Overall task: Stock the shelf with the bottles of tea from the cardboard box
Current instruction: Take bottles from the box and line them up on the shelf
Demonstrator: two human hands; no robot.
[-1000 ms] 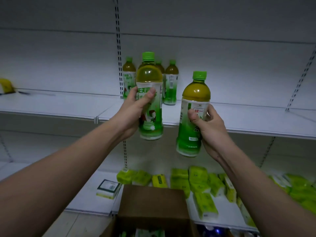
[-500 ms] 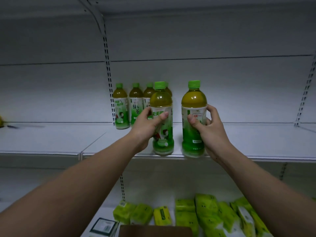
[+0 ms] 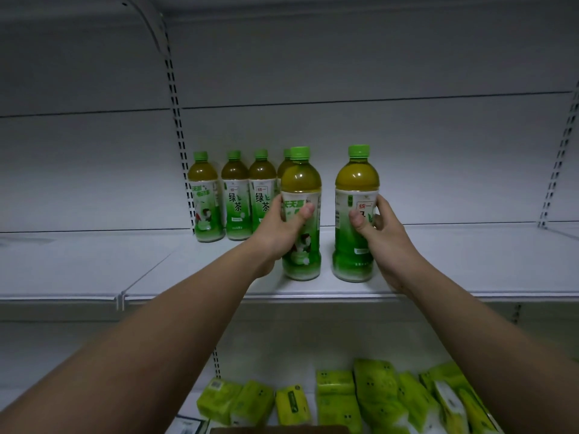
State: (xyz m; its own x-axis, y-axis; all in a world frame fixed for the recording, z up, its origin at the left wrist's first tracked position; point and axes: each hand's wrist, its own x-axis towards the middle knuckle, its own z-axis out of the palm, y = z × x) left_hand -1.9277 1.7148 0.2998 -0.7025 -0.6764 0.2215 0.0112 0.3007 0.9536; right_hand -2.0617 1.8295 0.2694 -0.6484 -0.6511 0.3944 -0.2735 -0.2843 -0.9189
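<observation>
From the head camera, the left hand point(image 3: 283, 227) is gripping a bottle of tea point(image 3: 301, 214) around its label, thumb across the front and fingers curled behind; the bottle is standing upright on the white shelf point(image 3: 470, 261), near the front edge; amber-green tea is filling it up into the shoulder under a green cap. The right hand point(image 3: 383, 233) is wrapping a second bottle point(image 3: 355, 214) the same way, thumb pressing the label; this one is also standing upright on the shelf, just beside the first, the two apart by a narrow gap; it is full to the shoulder as well. Behind them, a row of four capped bottles point(image 3: 238, 198) is standing along the shelf's back, each filled with the same tea. On the lower shelf, green packets point(image 3: 376, 399) are lying in a loose row; a brown edge of the cardboard box point(image 3: 279, 430) is showing at the bottom, its contents hidden.
</observation>
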